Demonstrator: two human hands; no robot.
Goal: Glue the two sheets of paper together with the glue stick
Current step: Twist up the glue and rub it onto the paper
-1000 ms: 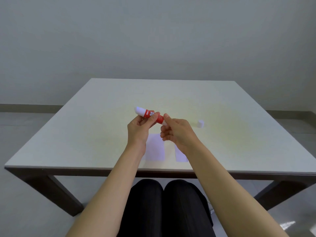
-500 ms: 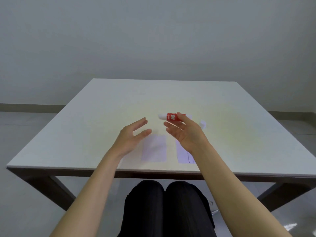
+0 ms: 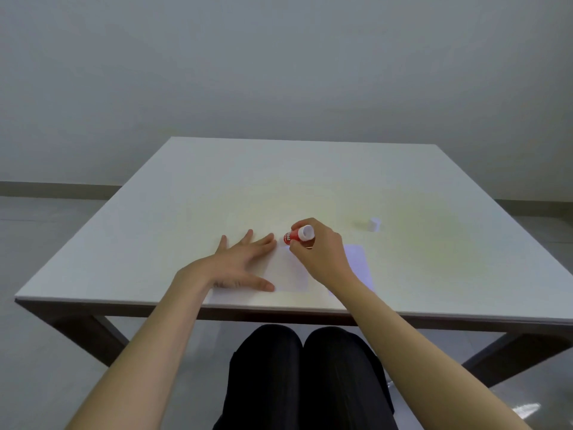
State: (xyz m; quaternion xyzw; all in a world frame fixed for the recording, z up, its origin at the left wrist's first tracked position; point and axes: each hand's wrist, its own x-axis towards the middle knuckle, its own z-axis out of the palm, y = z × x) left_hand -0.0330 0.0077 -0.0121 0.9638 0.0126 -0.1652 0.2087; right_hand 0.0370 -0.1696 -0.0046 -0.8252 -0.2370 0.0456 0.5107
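Two small white sheets lie near the table's front edge. My left hand [image 3: 240, 265] rests flat, fingers spread, on the left side of the left sheet [image 3: 290, 273]. My right hand [image 3: 319, 252] grips the red and white glue stick [image 3: 297, 236], tilted down with its tip at the far edge of the left sheet; the tip itself is hidden. The right sheet [image 3: 359, 263] lies partly under my right wrist. The white cap [image 3: 374, 224] stands apart on the table to the right.
The white table [image 3: 192, 197] reaches to a grey wall. Its front edge runs just below the sheets. My knees in dark trousers [image 3: 304, 377] show under the table.
My left hand let go of the glue stick and came down flat on the left sheet. My right hand took the stick alone and lowered it to that sheet's far edge.
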